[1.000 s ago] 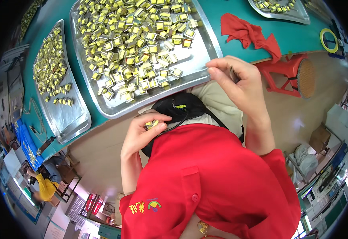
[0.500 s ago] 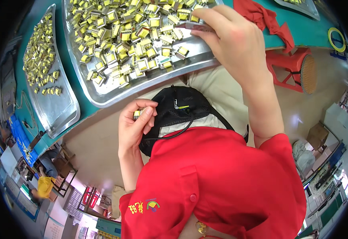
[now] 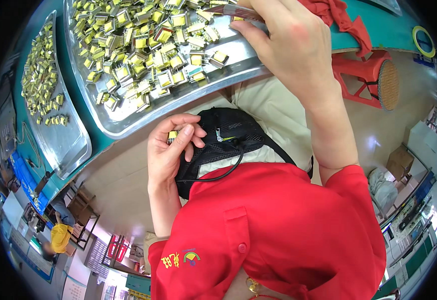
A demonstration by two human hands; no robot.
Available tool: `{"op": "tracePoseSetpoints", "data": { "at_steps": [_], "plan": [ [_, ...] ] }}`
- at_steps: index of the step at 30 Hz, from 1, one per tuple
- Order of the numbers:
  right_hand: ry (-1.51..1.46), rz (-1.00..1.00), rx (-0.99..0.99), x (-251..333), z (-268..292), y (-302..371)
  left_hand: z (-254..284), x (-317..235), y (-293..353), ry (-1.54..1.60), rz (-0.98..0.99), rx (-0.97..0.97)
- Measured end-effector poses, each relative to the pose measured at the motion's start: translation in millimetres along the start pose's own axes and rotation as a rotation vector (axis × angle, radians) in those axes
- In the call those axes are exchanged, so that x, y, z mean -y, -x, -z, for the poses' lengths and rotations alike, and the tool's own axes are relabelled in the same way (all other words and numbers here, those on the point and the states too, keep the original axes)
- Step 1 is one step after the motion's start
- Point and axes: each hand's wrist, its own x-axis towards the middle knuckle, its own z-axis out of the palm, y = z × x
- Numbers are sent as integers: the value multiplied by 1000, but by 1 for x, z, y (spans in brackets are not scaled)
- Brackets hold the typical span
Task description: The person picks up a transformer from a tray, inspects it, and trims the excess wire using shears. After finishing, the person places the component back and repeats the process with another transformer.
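Green bench [image 3: 378, 42]: right hand [image 3: 293, 47], clamped on a thin tool [image 3: 238, 11], has moved in from the tray [image 3: 233, 62] rim, putting its tip over loose parts [image 3: 166, 36]. Left hand [image 3: 163, 150], near side, pinches one yellow part [image 3: 172, 135].

A narrow free strip of green tabletop [image 3: 73, 82] parts the large silver metal tray [image 3: 241, 57] from the smaller silver metal tray [image 3: 68, 140]. Small yellow-and-silver block-shaped components [image 3: 141, 43] obstruct the large tray's middle; bare metal gives room beside the right hand [image 3: 298, 50].
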Motion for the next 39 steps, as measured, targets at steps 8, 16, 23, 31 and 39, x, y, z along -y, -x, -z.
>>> {"op": "tracePoseSetpoints", "data": {
  "at_steps": [8,16,23,31,39],
  "plan": [
    [92,-404,352,24,20,-17,-4,4,-5,-25,-42,-18],
    [-111,-520,268,17,24,-15,1,2,0,42,-35,-8],
    [-421,-797,78,28,24,-12,-5,1,2,163,-115,-19],
    [-654,-850,167,40,49,21,-18,-5,2,174,-176,-23],
    [-1072,-1209,297,70,62,49,-47,-18,-9,-62,-168,83]
  ]
}}
